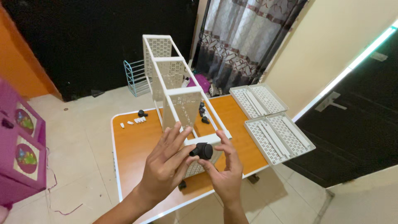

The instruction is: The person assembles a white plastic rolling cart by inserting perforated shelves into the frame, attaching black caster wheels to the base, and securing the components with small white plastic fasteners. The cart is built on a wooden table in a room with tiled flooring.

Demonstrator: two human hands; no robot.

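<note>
A small black caster wheel [203,150] is pinched between my left hand [166,164] and my right hand [223,171], just above the near end of a white perforated shelf rack [178,87]. The rack lies on its side along an orange table [132,145], its tiers reaching away from me. My left thumb and fingers press the wheel's left side. My right fingertips hold its right side and underside. Both hands hover over the table's near edge.
Two white slatted trays [278,137] [258,99] sit at the table's right edge, partly overhanging. Loose black wheels [142,113] and several small white pegs [139,120] lie at the far left. A pink cabinet [18,153] stands on the left, a light blue wire rack [134,78] behind.
</note>
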